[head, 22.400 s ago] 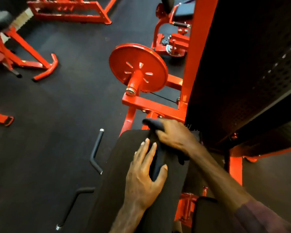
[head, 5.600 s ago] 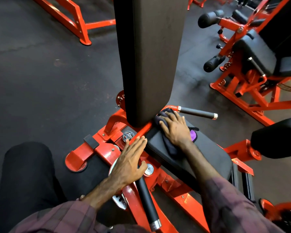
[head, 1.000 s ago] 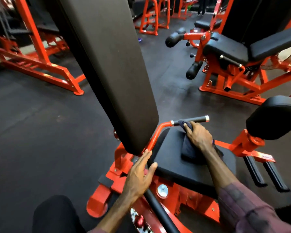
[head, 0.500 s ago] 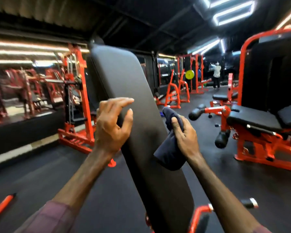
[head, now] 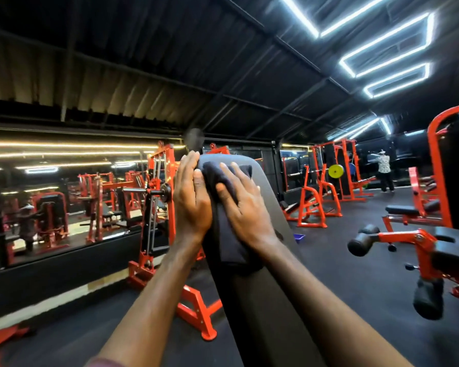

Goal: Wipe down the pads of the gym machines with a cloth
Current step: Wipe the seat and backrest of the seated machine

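Dark cloth draped over the tall black back pad's top — bunched.

Dark gym: black rubber floor, black ribbed ceiling with white LED strip lights at 1 o'clock. Mirror wall at 9. Orange machines around, distant person at 3.

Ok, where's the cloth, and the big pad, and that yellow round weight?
cloth (head: pixel 229 234): head view, on the hanging lower part below the hands.
back pad (head: pixel 265 308): head view, on its bare front face.
yellow weight plate (head: pixel 335 171): head view, on the plate's middle.
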